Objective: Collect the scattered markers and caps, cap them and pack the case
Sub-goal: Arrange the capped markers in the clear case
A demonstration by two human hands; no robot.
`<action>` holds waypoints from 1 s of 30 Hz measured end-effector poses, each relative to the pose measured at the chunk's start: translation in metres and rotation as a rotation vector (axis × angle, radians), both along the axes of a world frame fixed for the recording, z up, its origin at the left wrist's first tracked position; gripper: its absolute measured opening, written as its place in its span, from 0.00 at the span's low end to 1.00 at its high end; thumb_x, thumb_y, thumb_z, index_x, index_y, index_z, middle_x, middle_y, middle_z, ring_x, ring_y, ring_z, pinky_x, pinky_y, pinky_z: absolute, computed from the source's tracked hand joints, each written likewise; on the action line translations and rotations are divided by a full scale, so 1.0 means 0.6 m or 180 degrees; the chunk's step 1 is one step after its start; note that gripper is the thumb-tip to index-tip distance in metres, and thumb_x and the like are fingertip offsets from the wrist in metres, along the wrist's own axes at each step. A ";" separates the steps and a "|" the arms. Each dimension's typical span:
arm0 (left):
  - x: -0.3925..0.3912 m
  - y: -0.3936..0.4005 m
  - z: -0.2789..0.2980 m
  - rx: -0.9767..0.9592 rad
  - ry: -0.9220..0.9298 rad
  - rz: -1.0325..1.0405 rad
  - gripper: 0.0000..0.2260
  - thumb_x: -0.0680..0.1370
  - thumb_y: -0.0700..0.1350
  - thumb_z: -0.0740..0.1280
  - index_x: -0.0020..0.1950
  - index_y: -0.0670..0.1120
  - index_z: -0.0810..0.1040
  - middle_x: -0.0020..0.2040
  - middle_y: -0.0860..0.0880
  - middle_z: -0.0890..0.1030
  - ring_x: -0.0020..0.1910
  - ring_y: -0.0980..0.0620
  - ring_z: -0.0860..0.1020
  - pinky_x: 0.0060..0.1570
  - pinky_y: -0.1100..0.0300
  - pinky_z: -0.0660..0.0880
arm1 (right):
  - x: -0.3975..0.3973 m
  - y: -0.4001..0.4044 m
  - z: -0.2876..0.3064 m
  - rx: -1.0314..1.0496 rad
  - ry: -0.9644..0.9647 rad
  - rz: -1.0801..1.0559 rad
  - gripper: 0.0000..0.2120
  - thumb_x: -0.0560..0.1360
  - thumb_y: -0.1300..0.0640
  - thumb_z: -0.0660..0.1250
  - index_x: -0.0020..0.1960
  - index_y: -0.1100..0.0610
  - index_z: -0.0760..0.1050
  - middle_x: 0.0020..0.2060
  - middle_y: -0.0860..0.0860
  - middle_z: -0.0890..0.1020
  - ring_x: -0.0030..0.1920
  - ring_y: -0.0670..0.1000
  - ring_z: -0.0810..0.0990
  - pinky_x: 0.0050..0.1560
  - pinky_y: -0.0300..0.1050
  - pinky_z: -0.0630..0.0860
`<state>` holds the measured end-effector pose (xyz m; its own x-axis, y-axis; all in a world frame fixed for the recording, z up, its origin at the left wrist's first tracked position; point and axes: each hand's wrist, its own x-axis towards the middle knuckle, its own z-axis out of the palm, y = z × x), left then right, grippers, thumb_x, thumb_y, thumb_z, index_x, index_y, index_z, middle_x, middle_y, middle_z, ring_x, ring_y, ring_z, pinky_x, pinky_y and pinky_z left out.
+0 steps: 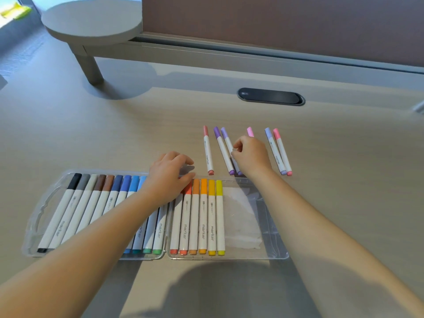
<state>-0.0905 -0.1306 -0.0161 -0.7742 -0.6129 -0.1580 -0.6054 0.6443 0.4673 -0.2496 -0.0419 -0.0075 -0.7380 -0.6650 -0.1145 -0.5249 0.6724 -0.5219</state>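
Clear plastic marker case (pixel 273 246) lies open low in the frame, capped markers filling its left half and part of its right. Your left hand (pixel 168 177) rests flat on its top edge, fingers spread, holding nothing. Beyond, your right hand (pixel 251 154) pinches a lilac marker (pixel 227 143) among six loose pastel ones on the desk (pixel 137 125).

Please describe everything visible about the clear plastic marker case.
The case is clear plastic, open and lying flat on the desk as two joined trays. The left tray is filled with capped markers from black to green; its left edge has a moulded handle. The right tray holds six red-to-yellow markers, and its right part holds none. The left hand rests across the middle.
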 end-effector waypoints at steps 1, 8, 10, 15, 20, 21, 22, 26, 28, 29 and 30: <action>0.001 -0.005 -0.001 -0.0002 -0.0010 -0.0011 0.15 0.78 0.48 0.61 0.64 0.48 0.70 0.65 0.49 0.70 0.65 0.50 0.66 0.64 0.56 0.63 | 0.000 -0.005 0.000 0.0019 0.0037 0.0005 0.08 0.78 0.64 0.58 0.53 0.62 0.74 0.52 0.59 0.79 0.46 0.56 0.78 0.47 0.51 0.80; -0.012 -0.012 -0.004 0.0048 0.0010 -0.0071 0.15 0.78 0.47 0.62 0.64 0.47 0.71 0.63 0.49 0.72 0.63 0.50 0.68 0.62 0.58 0.65 | -0.041 0.011 0.004 0.0248 0.0324 -0.0504 0.11 0.76 0.68 0.56 0.57 0.64 0.73 0.68 0.58 0.68 0.67 0.57 0.68 0.45 0.51 0.74; -0.024 -0.010 -0.005 0.0094 0.0056 -0.0033 0.15 0.78 0.47 0.62 0.64 0.46 0.71 0.61 0.48 0.73 0.61 0.50 0.70 0.61 0.57 0.67 | -0.045 0.021 0.008 0.0346 0.0203 -0.0598 0.10 0.76 0.68 0.56 0.54 0.66 0.73 0.72 0.57 0.63 0.67 0.59 0.68 0.49 0.56 0.77; -0.056 0.001 -0.006 0.0333 0.0065 0.0114 0.17 0.77 0.48 0.63 0.64 0.45 0.69 0.59 0.46 0.73 0.58 0.48 0.72 0.60 0.55 0.71 | -0.046 0.039 0.014 0.0195 0.0049 -0.0610 0.08 0.76 0.68 0.57 0.48 0.66 0.74 0.74 0.54 0.59 0.72 0.56 0.63 0.50 0.58 0.78; -0.085 0.014 -0.003 0.0111 -0.0505 0.0444 0.19 0.74 0.58 0.64 0.54 0.43 0.71 0.46 0.46 0.74 0.49 0.47 0.75 0.51 0.54 0.75 | -0.042 0.039 0.007 0.0157 0.0018 -0.0485 0.09 0.78 0.63 0.56 0.51 0.65 0.73 0.72 0.55 0.65 0.68 0.58 0.67 0.51 0.57 0.77; -0.090 0.016 -0.004 -0.0039 -0.0683 0.0433 0.19 0.74 0.59 0.63 0.53 0.44 0.72 0.45 0.46 0.74 0.48 0.48 0.75 0.50 0.55 0.74 | -0.041 0.038 0.003 0.0154 0.0057 -0.0461 0.09 0.78 0.63 0.56 0.53 0.64 0.73 0.70 0.55 0.68 0.68 0.57 0.67 0.51 0.53 0.77; -0.095 0.017 -0.004 -0.0173 -0.0821 0.0424 0.19 0.75 0.58 0.62 0.53 0.44 0.72 0.44 0.47 0.73 0.47 0.48 0.74 0.49 0.55 0.72 | -0.040 0.038 0.001 0.0158 0.0093 -0.0435 0.09 0.78 0.63 0.56 0.54 0.63 0.73 0.67 0.56 0.71 0.67 0.57 0.68 0.51 0.49 0.75; -0.099 0.016 -0.002 -0.0500 -0.1131 0.0346 0.16 0.77 0.55 0.59 0.51 0.43 0.73 0.43 0.46 0.72 0.45 0.48 0.69 0.47 0.55 0.62 | -0.039 0.043 0.001 0.0104 0.0115 -0.0403 0.11 0.79 0.63 0.56 0.56 0.63 0.73 0.65 0.55 0.72 0.67 0.57 0.68 0.52 0.47 0.72; -0.097 0.014 0.004 -0.0541 -0.1116 0.0302 0.14 0.77 0.54 0.58 0.49 0.43 0.73 0.42 0.46 0.71 0.45 0.48 0.68 0.48 0.54 0.61 | -0.037 0.044 0.001 -0.0014 0.0169 -0.0402 0.11 0.78 0.63 0.55 0.56 0.64 0.73 0.63 0.56 0.74 0.65 0.57 0.70 0.52 0.47 0.72; -0.094 0.012 0.009 -0.0564 -0.1053 0.0254 0.14 0.78 0.53 0.57 0.49 0.43 0.73 0.43 0.46 0.71 0.45 0.48 0.67 0.47 0.54 0.60 | -0.035 0.043 0.001 -0.0123 0.0187 -0.0399 0.11 0.78 0.63 0.55 0.56 0.64 0.73 0.61 0.57 0.76 0.62 0.57 0.72 0.50 0.45 0.71; -0.089 0.010 0.014 -0.0579 -0.0943 0.0173 0.13 0.78 0.52 0.56 0.50 0.43 0.73 0.43 0.47 0.71 0.45 0.48 0.67 0.47 0.54 0.60 | -0.033 0.040 0.000 -0.0255 0.0174 -0.0392 0.11 0.78 0.63 0.56 0.57 0.63 0.73 0.58 0.57 0.77 0.56 0.56 0.75 0.48 0.43 0.69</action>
